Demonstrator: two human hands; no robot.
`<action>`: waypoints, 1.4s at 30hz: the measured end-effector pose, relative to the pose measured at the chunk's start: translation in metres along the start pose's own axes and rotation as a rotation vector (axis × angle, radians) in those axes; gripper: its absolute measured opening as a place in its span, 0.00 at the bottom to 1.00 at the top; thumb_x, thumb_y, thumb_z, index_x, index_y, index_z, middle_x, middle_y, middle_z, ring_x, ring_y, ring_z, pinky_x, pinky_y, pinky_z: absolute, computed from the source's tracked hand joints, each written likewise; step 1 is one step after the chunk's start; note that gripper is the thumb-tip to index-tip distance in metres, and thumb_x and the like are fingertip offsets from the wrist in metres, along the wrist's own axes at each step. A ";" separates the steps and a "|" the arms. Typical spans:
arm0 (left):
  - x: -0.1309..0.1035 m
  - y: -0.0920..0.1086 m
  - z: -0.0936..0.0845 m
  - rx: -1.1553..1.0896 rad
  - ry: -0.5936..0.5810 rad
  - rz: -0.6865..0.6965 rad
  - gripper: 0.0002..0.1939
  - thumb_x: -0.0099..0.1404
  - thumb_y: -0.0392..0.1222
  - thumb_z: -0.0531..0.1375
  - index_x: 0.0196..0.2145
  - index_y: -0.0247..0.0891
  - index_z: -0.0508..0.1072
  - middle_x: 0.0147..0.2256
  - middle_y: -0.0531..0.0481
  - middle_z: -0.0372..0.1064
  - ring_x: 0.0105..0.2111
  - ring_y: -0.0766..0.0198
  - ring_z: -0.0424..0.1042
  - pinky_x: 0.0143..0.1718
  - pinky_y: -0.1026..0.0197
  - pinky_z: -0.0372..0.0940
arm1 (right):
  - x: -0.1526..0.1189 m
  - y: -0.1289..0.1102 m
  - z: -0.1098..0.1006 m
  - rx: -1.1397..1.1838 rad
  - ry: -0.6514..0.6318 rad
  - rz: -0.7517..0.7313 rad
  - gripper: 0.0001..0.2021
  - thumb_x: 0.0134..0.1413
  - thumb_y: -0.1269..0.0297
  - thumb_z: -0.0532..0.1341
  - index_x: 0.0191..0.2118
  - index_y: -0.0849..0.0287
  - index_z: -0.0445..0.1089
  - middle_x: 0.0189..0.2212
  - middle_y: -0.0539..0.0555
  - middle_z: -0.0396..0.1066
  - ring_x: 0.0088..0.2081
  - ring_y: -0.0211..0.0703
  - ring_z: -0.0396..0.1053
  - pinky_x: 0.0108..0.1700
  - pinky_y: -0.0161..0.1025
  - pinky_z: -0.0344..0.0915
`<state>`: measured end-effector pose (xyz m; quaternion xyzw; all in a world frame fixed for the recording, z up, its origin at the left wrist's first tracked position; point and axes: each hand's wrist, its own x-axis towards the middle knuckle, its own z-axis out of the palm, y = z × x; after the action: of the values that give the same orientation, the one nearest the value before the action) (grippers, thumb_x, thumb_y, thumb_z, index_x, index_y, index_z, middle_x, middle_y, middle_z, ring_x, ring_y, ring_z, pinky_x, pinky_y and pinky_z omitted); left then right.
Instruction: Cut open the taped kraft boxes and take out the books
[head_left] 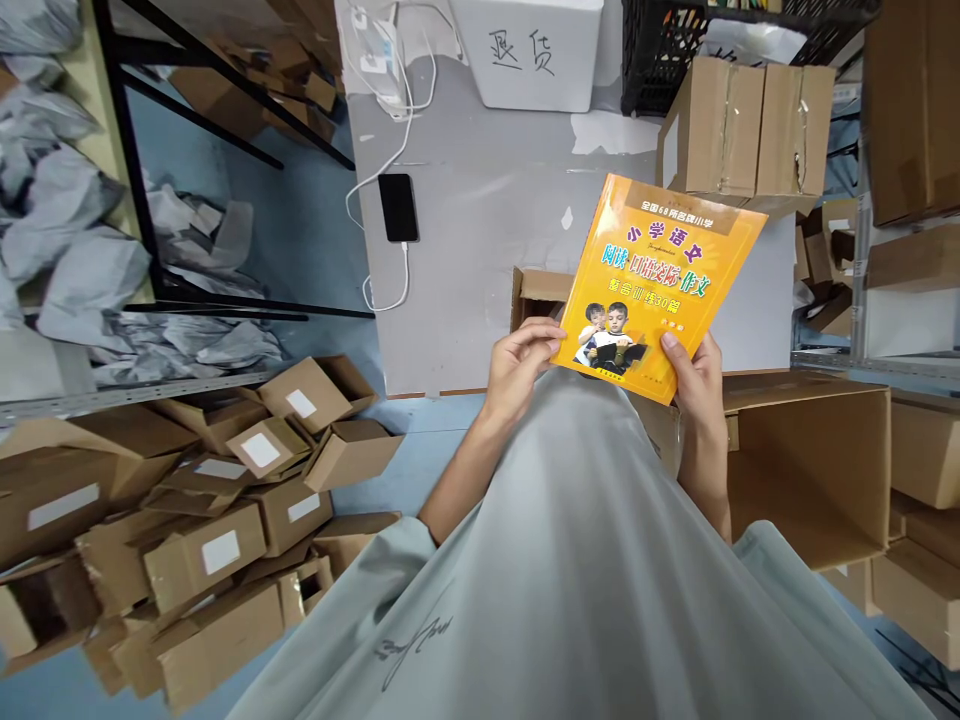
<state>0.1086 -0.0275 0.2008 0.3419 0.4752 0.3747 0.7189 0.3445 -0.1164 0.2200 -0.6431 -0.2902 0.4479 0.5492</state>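
An orange book with Chinese lettering and a picture of two children on its cover is held up in front of me, tilted to the right. My left hand pinches its lower left edge between thumb and fingers. At the lower right corner, my right hand grips it, thumb on the cover and fingers behind. Behind the book, partly hidden, an open cardboard box sits on the grey table.
A black phone on a white cable lies on the table. At its back stand a white bin, a black crate and taped cartons. Opened boxes are heaped at left; a large open carton stands at right.
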 end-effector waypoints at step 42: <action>0.035 -0.024 -0.024 0.382 -0.016 0.231 0.11 0.66 0.49 0.72 0.43 0.42 0.88 0.41 0.47 0.82 0.40 0.60 0.81 0.40 0.62 0.74 | -0.029 -0.038 0.020 -0.169 0.121 -0.098 0.19 0.68 0.39 0.72 0.52 0.45 0.79 0.50 0.53 0.84 0.51 0.53 0.82 0.54 0.53 0.84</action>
<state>0.1007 -0.0055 0.1579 0.5267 0.4897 0.3550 0.5972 0.3185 -0.1237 0.2641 -0.6979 -0.3246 0.3548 0.5307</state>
